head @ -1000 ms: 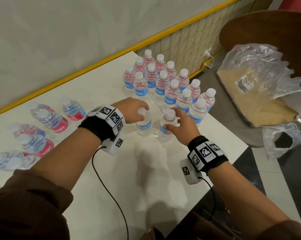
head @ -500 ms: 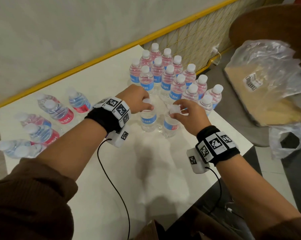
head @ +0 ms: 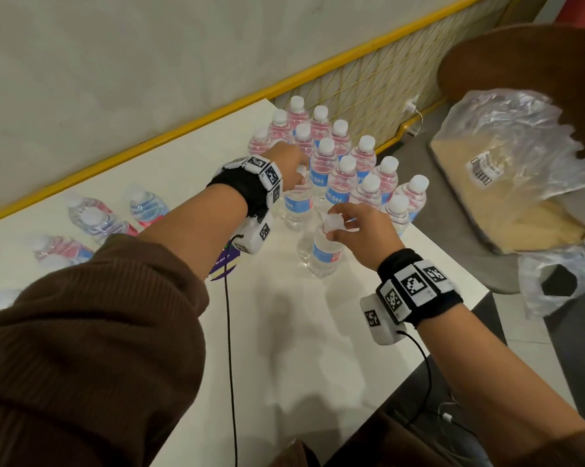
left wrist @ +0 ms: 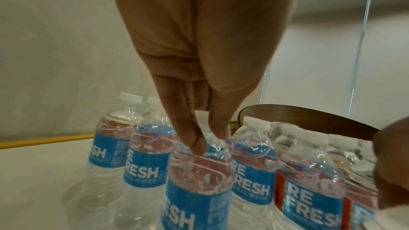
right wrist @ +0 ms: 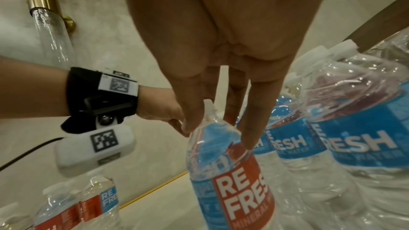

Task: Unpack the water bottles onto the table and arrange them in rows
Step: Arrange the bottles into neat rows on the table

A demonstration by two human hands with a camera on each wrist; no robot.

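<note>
Both hands were busy with one bottle each, held up by the neck rather than round the body. The left hand (head: 286, 163) pinched the cap end of a blue-label bottle (head: 297, 205), with its fingertips (left wrist: 199, 144) down on the shoulder just under the cap. That made sense to me: the standing block (head: 343, 163) at the far right of the table (head: 318, 348) was packed cap to cap, so there was no room for a full-hand grip between neighbours. A top pinch lets you slot a bottle straight in.

The right hand (head: 361, 230) did the same to the second bottle (head: 324, 256), thumb and fingers curled round its cap. That bottle stood a bit apart from the block on the near side and looked slightly tilted, though I couldn't tell if its base was fully on the table.

The left one sat right at the block's near-left edge, basically touching the row, so I'd guess it was being tucked in as the next in line, with the right one to follow beside it.

More loose bottles (head: 99, 220) lay on their sides at the far left, well apart from the block. The torn plastic wrap (head: 506, 156) sat off the table to the right, looking emptied.
</note>
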